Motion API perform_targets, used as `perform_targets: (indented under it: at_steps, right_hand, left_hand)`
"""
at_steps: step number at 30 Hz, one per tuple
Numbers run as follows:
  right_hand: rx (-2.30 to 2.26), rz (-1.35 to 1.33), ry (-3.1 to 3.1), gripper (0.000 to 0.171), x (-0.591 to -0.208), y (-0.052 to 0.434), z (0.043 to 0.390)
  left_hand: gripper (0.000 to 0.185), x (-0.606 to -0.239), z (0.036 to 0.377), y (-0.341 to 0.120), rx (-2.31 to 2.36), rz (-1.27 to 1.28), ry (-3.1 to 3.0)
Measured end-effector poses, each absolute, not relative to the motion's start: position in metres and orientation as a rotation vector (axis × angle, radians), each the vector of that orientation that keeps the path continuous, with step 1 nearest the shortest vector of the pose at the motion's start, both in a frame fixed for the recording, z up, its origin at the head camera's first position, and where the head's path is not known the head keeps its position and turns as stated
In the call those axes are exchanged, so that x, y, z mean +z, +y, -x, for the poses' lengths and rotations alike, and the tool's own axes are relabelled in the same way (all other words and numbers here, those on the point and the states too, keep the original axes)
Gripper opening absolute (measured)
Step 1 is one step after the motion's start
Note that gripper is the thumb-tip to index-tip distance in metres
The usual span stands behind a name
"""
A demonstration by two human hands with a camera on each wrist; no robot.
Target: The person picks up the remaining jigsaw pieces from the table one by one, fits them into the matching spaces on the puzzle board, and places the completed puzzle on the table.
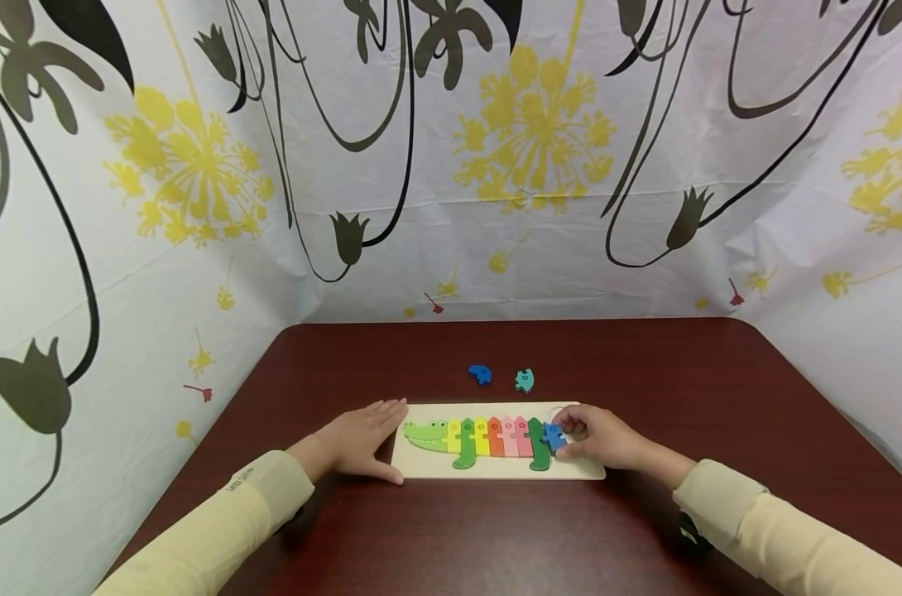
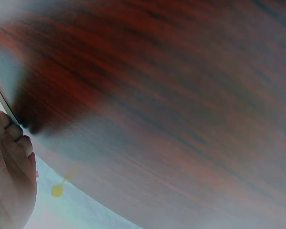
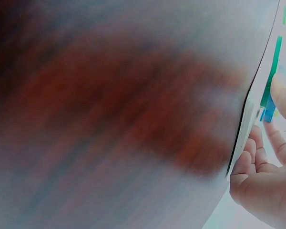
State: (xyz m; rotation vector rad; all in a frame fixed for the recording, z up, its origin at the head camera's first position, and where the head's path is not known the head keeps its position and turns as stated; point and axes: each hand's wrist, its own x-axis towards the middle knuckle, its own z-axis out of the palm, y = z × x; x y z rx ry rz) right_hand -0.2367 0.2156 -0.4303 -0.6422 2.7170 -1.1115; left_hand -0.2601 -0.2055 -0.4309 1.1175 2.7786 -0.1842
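Observation:
A pale wooden puzzle board lies on the table with a crocodile of coloured pieces set along it, its light green head at the left. My right hand pinches a blue puzzle piece between thumb and fingers, beside the dark green leg piece. In the right wrist view the thumb and finger meet that blue piece at the board's edge. My left hand rests at the board's left end, fingers straight; in the left wrist view only part of the hand shows.
Behind the board, two loose pieces lie on the dark red-brown table: a dark blue curved piece and a teal piece. A white patterned cloth hangs around the table's back and sides.

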Motion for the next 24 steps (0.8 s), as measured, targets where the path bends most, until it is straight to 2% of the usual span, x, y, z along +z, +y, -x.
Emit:
perform_targets:
  at_steps: [24]
  right_hand:
    - [-1.074,0.628,2.733,0.033,-0.4293,0.2133,0.2353]
  left_hand:
    - [0.116,-0.4314,0.2589,-0.2058,-0.166,-1.108,2.781]
